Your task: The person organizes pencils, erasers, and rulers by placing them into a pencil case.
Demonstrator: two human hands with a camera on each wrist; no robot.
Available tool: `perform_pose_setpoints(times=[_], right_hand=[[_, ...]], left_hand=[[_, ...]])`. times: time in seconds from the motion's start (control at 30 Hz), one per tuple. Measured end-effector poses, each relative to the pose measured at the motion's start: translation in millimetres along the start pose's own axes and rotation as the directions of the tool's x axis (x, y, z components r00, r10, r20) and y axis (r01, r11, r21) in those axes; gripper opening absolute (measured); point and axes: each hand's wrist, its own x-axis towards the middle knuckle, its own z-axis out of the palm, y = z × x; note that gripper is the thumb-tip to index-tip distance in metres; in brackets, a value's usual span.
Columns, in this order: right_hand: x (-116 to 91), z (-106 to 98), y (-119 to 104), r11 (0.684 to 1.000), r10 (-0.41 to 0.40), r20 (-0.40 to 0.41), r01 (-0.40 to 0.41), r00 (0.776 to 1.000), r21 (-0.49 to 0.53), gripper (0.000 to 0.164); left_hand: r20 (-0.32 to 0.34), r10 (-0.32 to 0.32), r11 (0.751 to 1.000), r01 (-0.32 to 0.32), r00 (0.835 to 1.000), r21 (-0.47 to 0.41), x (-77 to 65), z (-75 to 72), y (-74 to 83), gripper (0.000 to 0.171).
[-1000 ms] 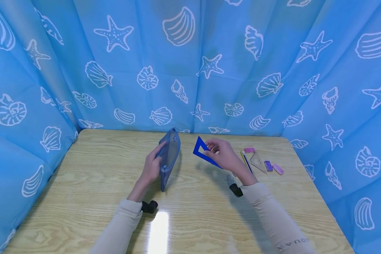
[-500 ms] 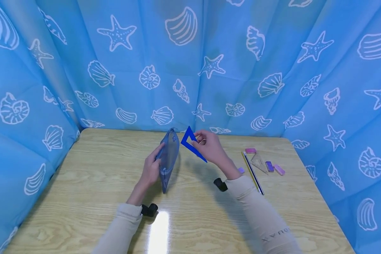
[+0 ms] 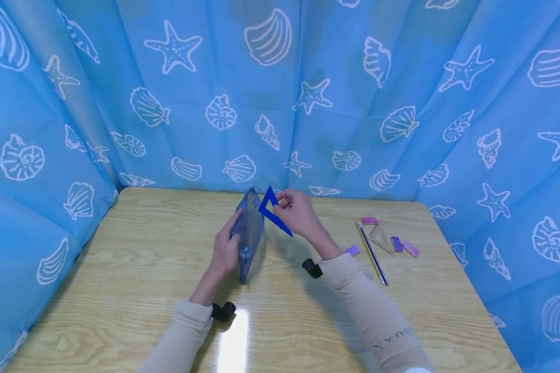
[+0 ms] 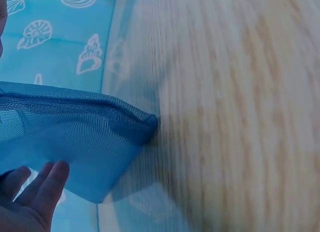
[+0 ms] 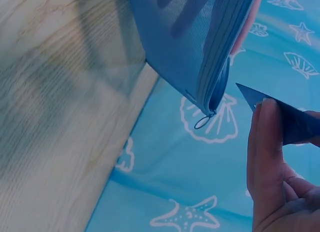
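Observation:
My left hand [image 3: 225,248] grips a blue mesh zipper pouch [image 3: 251,228] by its side and holds it upright on the table, its mouth parted. In the left wrist view the pouch [image 4: 85,137] shows its zipped edge, with several fingertips [image 4: 57,174] against the mesh. Between thumb and fingers my right hand [image 3: 297,213] pinches a blue triangle ruler [image 3: 276,220], tilted just right of the pouch mouth. The right wrist view shows the ruler's tip [image 5: 247,95] apart from the pouch [image 5: 185,46] and its zipper pull [image 5: 202,123].
Right of the hands lie two pencils [image 3: 372,254], a clear triangle ruler [image 3: 380,239], a pink eraser [image 3: 368,220], a purple eraser [image 3: 396,244], a pink-purple eraser [image 3: 410,249] and a lilac block [image 3: 352,250] partly behind the right wrist. A blue shell-patterned curtain [image 3: 270,103] borders the wooden table [image 3: 144,259].
My right hand has moved left with the blue triangle ruler, bringing it up beside the pouch mouth. The left hand and the pouch have stayed nearly in place.

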Motion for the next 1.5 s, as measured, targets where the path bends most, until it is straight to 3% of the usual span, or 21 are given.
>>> perform_pose_setpoints(times=[0.9, 1.13, 1.5], right_hand=[[10, 19, -15, 0.989, 0.144, 0.008, -0.144, 0.99, -0.013, 0.024], [11, 22, -17, 0.988, 0.154, 0.015, -0.154, 0.988, -0.022, 0.026], [11, 25, -13, 0.983, 0.181, 0.042, -0.182, 0.983, 0.035, 0.024]], left_hand=[[-0.003, 0.071, 0.996, -0.07, 0.997, 0.057, -7.6, 4.9, 6.1, 0.072], [0.028, 0.055, 0.996, -0.057, 0.998, 0.072, -10.0, 5.4, 10.5, 0.073], [0.0, 0.03, 0.998, -0.03, 1.0, 0.053, -13.7, 7.6, 11.9, 0.075]])
